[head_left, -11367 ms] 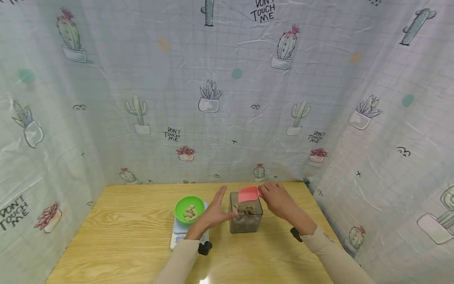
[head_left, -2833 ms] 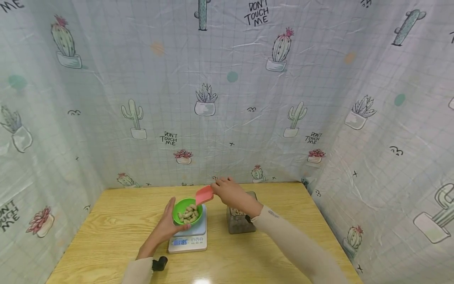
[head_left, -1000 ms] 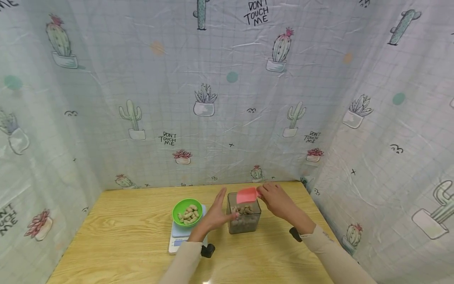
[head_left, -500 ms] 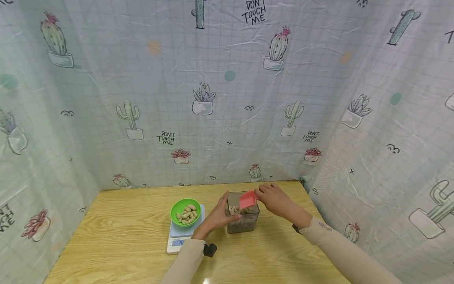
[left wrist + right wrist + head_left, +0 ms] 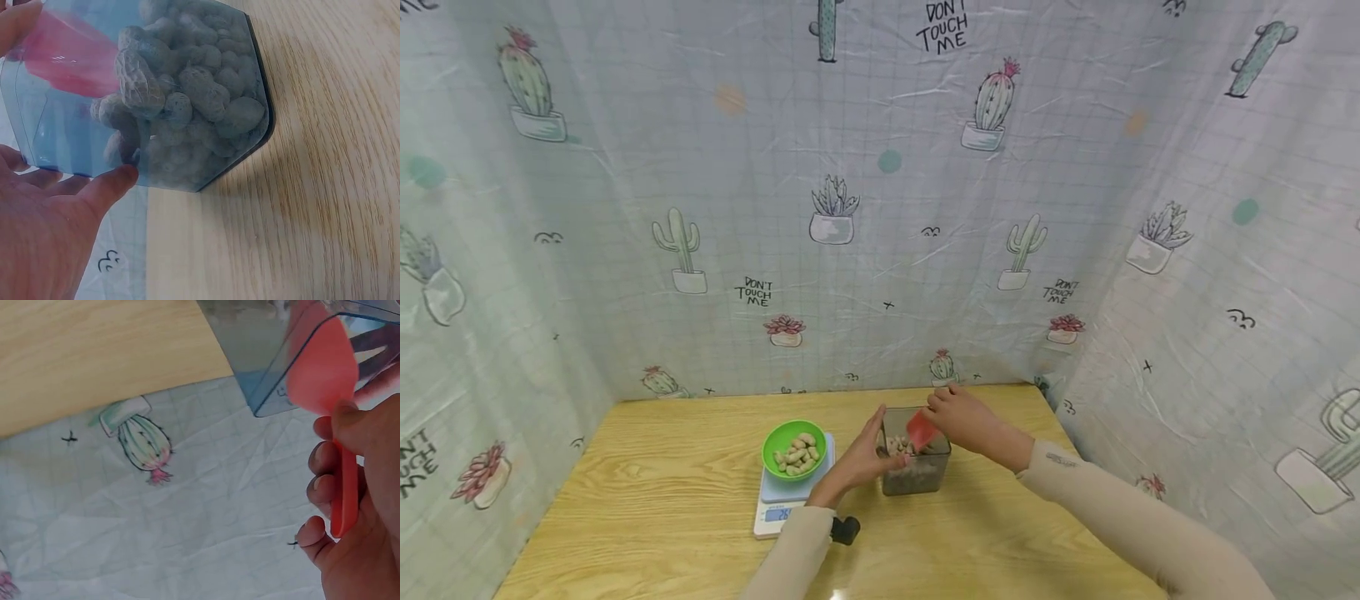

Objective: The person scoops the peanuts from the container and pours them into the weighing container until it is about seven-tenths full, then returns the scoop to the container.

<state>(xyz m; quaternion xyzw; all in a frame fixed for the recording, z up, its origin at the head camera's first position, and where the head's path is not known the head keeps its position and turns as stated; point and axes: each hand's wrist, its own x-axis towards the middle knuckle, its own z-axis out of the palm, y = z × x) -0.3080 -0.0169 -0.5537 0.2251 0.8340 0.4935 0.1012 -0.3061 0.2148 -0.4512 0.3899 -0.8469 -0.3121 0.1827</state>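
A clear, square-mouthed plastic container [image 5: 916, 477] part-filled with unshelled peanuts [image 5: 194, 81] stands on the table. My left hand [image 5: 859, 460] holds its left side, thumb at the front corner and fingers towards the back. In my right hand [image 5: 966, 418] is a red scoop [image 5: 921, 430], gripped by its handle [image 5: 345, 494]; the scoop's blade is tilted down inside the container. Whether peanuts lie on the blade is hidden. To the left, a green bowl [image 5: 772, 463] with several peanuts sits on a white kitchen scale [image 5: 769, 527], its display partly covered by my left forearm.
The wooden table [image 5: 662, 483] extends on both sides of the container. A cactus-print cloth [image 5: 880, 275] hangs behind the table and along its sides.
The right hand earlier tipped the scoop over the bowl while the left hand touched the bowl. Both hands then moved right to the container, and the scoop has dipped deeper. The bowl holds more peanuts than at first.
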